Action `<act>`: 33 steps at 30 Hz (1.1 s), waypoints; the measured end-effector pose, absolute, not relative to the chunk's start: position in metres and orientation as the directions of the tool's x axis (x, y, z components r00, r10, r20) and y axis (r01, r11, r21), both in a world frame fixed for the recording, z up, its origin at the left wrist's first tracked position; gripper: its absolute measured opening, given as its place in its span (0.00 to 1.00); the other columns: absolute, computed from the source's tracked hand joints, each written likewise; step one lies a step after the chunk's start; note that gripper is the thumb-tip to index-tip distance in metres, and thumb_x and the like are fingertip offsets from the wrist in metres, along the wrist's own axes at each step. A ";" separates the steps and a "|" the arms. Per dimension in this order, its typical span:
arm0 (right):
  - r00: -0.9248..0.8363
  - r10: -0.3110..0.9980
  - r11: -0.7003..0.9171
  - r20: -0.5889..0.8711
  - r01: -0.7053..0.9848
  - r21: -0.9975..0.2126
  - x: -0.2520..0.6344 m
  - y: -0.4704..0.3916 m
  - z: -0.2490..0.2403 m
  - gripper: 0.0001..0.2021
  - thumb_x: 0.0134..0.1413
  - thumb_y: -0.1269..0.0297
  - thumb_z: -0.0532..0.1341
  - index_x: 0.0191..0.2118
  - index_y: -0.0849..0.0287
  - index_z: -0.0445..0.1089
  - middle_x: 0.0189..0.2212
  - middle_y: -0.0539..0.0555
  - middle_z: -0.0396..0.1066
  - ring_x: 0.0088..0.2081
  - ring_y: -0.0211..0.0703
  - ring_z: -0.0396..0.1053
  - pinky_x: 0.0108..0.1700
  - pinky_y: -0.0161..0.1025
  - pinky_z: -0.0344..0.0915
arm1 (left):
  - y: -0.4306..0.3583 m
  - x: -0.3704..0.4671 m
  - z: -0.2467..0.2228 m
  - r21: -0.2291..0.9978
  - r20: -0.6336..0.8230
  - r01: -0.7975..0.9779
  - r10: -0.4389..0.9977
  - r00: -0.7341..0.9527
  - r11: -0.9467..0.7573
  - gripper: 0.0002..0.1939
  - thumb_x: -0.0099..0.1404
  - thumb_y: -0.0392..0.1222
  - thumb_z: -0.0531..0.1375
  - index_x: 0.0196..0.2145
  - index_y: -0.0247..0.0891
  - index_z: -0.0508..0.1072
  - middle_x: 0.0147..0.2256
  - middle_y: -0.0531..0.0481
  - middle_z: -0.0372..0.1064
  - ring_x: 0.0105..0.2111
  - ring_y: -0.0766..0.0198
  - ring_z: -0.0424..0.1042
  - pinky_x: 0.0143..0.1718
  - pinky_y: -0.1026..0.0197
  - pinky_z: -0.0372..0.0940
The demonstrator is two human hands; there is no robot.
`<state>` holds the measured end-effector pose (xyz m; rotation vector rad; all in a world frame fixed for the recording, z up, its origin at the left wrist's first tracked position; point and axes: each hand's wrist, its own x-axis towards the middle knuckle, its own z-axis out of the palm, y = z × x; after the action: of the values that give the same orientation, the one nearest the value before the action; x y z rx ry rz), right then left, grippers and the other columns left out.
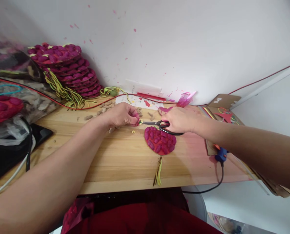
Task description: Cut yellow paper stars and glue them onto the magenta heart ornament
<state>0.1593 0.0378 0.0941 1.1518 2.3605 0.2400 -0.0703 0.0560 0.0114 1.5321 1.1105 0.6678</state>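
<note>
My left hand [125,116] pinches a small yellow piece [141,121], its shape mostly hidden by the fingers. Black-handled scissors [170,131] are gripped in my right hand [180,120], blades pointing left with the tips at the yellow piece. Whether the blades touch it I cannot tell. Just below the scissors lies a round red disc [160,141] covered with magenta-painted peanut shells, a yellow-green and dark tassel [158,172] hanging toward the table's front edge. A small yellow scrap [133,131] rests on the wood left of the disc.
Similar discs form a stack [69,71] at back left, beside yellow-green tassels [64,91]. Loose peanut shells [99,112] lie behind my left hand. A red cord [91,106] crosses the table [115,162]. A pink cup [184,100] and a blue corded tool [221,155] are rightward.
</note>
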 end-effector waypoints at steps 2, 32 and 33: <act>-0.532 0.766 0.642 -0.361 0.668 0.376 0.157 0.040 0.093 0.14 0.57 0.60 0.54 0.33 0.59 0.77 0.26 0.59 0.75 0.24 0.46 0.68 0.26 0.40 0.51 | 0.057 -0.069 0.010 0.962 -0.163 0.265 0.907 0.389 0.059 0.05 0.45 0.35 0.68 0.22 0.37 0.75 0.24 0.51 0.76 0.25 0.65 0.73 0.28 0.66 0.66; -0.183 0.957 -0.037 -0.225 0.693 -0.720 0.171 0.015 0.093 0.19 0.41 0.50 0.71 0.25 0.58 0.67 0.15 0.46 0.64 0.16 0.35 0.60 0.18 0.33 0.52 | 0.039 -0.057 0.035 0.968 -0.178 -0.080 0.880 0.440 0.236 0.05 0.50 0.34 0.69 0.25 0.34 0.76 0.25 0.49 0.75 0.24 0.69 0.73 0.24 0.71 0.65; -0.200 0.953 -0.056 -0.226 0.618 -0.784 0.168 0.013 0.090 0.19 0.39 0.50 0.72 0.26 0.59 0.67 0.15 0.46 0.64 0.16 0.34 0.60 0.17 0.33 0.52 | 0.038 -0.056 0.035 0.970 -0.179 -0.066 0.872 0.455 0.233 0.05 0.50 0.35 0.69 0.25 0.34 0.76 0.25 0.49 0.75 0.25 0.69 0.73 0.24 0.70 0.65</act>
<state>0.1677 0.0127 0.0897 2.1716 2.3803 -1.4931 -0.0560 0.0384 0.0350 1.1544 0.8798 0.7737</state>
